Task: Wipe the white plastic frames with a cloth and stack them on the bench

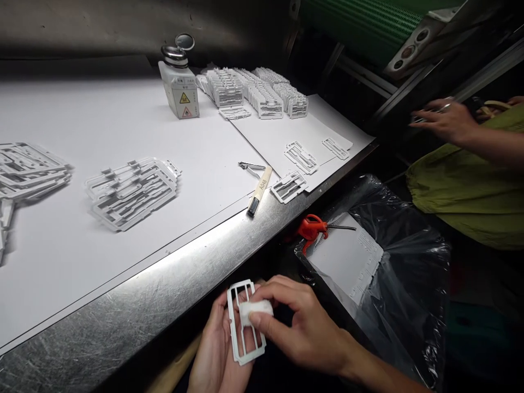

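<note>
At the bottom centre my left hand (213, 344) holds a white slotted plastic frame (234, 335) from below, tilted upright over its palm. My right hand (303, 322) pinches a white cotton-like wad (256, 315) between thumb and fingers. The wad lies against the upper half of the frame and covers part of its slots. Both hands are in front of the metal table edge (204, 245). Beyond them on the table lie a loose white frame (289, 187), a wooden-coloured tool marked A048 (262, 185) and small metal nail clippers (250, 166).
Rows of stacked white frames (262, 98) stand at the back beside a solvent bottle (180, 90). More frame piles (135, 191) lie at left. Below the table, a red air gun (313, 229) rests by a black plastic-lined container (409, 273). Another person's hand (450, 123) is at right.
</note>
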A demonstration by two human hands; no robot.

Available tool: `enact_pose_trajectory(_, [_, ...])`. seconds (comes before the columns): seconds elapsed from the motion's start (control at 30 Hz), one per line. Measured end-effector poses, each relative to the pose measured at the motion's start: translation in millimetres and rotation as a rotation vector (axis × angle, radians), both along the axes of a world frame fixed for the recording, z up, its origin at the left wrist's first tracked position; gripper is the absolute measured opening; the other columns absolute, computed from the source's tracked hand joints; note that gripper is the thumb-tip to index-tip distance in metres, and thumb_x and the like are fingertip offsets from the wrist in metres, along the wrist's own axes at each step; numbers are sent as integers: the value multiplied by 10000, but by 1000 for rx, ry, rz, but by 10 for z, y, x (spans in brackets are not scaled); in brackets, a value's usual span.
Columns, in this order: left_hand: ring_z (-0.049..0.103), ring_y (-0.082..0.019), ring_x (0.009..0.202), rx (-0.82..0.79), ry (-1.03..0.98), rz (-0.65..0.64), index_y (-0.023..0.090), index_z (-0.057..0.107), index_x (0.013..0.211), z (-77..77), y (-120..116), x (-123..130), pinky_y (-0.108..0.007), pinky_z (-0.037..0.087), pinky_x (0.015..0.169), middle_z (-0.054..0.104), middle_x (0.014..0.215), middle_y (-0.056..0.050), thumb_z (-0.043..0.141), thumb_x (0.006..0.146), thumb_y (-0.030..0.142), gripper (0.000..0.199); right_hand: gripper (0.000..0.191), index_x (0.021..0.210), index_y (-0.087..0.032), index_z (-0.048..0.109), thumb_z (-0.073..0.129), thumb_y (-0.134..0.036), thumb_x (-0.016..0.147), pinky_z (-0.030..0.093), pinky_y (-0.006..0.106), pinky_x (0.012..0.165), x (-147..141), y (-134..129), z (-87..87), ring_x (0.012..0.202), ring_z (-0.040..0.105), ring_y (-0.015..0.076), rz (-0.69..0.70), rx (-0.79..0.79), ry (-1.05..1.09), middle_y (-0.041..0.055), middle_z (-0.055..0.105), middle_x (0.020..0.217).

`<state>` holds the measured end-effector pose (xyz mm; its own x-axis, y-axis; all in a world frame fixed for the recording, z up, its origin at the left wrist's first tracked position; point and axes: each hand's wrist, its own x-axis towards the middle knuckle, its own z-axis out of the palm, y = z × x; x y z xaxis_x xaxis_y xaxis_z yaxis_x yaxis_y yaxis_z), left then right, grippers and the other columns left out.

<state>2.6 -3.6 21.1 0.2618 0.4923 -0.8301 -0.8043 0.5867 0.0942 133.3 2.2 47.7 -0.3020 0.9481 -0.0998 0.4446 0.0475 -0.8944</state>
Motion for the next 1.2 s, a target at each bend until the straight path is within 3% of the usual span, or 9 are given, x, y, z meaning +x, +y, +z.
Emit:
enact_pose_trajectory(0.13, [639,-169,737,42,-28,10,103,667,808,-114,-41,-40,-311,522,748,677,795,-95,369,896,187,322,141,926,-136,631,602,-114,790,407,310,831,-60,-63,30,865,546,186,74,67,39,62,607,894])
enact_pose_trajectory(0.37, [638,-194,865,79,-20,20,136,667,827,-163,-62,-47,-372,475,875,688,851,-84,381,894,185,298,141,956,-136,605,545,-150,829,424,318,758,-137,-25,-83,779,533,185,85,160,-45,65,607,853])
enact_pose_trajectory(0.5, [603,-296,969,140,51,-26,1,606,1015,-153,-41,-48,-478,453,889,644,989,-234,408,882,204,314,142,949,-138,586,526,-123,821,419,320,796,-39,-73,-61,822,522,197,318,168,-93,73,593,864])
enact_pose_trajectory(0.57, [581,-348,994,151,80,-22,-48,570,1055,-141,-22,-54,-541,445,874,607,1033,-298,385,885,220,367,150,957,-138,580,524,-111,821,422,311,767,71,-91,-15,804,515,193,358,149,-129,70,588,850])
enact_pose_trajectory(0.7, [550,-374,1026,122,67,15,-84,531,1083,-106,19,-67,-530,459,862,556,1097,-343,340,879,208,405,114,931,-143,588,543,-116,830,421,299,705,211,-115,69,763,512,179,199,103,-172,64,585,839])
enact_pose_trajectory(0.87, [561,-329,1024,84,77,5,-86,485,1138,-54,66,-58,-414,506,827,567,1094,-327,344,860,173,406,137,974,-138,596,533,-137,852,434,314,722,157,-178,27,760,515,188,262,150,-112,77,606,830])
enact_pose_trajectory(1.1, [589,-269,994,38,48,9,-79,428,1206,23,130,-25,-306,542,743,571,1127,-285,242,859,127,444,172,992,-149,588,539,-108,832,413,298,668,316,-115,31,717,511,173,112,170,-171,51,582,800])
enact_pose_trajectory(1.2, [592,-296,979,55,90,10,-81,449,1182,34,122,-8,-338,542,748,582,1093,-301,302,870,173,429,162,979,-143,591,549,-100,829,420,296,690,291,-107,58,735,523,172,89,180,-128,56,591,815])
